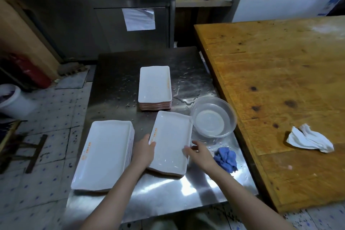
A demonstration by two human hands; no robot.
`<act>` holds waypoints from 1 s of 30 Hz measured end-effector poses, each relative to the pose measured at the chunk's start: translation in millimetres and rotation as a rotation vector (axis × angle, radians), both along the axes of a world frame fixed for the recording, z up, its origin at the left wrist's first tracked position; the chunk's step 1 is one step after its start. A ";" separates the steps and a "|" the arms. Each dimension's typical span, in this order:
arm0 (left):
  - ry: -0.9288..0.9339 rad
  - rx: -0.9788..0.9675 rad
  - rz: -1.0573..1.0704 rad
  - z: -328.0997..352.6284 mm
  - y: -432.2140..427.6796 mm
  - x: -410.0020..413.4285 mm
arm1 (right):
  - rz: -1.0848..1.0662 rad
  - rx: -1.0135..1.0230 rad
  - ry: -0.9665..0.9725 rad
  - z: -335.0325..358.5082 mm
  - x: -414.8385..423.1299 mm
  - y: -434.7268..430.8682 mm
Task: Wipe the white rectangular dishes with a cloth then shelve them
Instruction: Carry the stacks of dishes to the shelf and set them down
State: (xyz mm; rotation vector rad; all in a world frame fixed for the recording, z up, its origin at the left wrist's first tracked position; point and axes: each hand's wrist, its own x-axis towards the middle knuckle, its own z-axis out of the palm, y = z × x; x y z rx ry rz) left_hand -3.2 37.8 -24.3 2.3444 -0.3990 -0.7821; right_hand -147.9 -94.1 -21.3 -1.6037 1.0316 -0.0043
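Your left hand (144,150) grips the left long rim of a single dish (170,142), thumb curled over the edge. Your right hand (200,153) is spread and relaxed, with its fingertips resting at the dish's right rim and nothing held in it. The dish is a glossy white, shallow rectangle with rounded corners, a raised lip, a brownish underside and a small orange mark along the left rim. It lies flat on the wet, reflective steel surface (115,80), near the front and about the middle.

There are two stacks of the same dishes. The left stack (104,153) lies just beside your left forearm. The far stack (155,84) is set further back, showing pinkish layered edges. Each holds several dishes, too tightly packed to count.

One round bowl (232,115) of clear plastic stands at the dish's far right corner. It holds a shallow pool of clear water.

There are two cloths. A crumpled blue cloth (225,158), nubbly in texture, lies on the steel just right of your right hand. A creased white cloth (309,140) lies well apart on the worn, knotted wooden table (280,71), which adjoins the steel on the right.
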 end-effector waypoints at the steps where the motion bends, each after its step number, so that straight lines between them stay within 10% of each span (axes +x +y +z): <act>1: 0.023 0.016 0.010 0.1 -1.0 -1.1 | -0.017 0.040 -0.015 0.1 3.9 1.6; 19: 0.517 -0.234 0.250 -7.5 20.6 -13.6 | -0.135 0.348 -0.126 -2.5 13.7 14.4; 30: 0.476 -0.585 0.400 74.9 34.9 -18.4 | 0.094 0.432 -0.298 60.1 22.3 5.9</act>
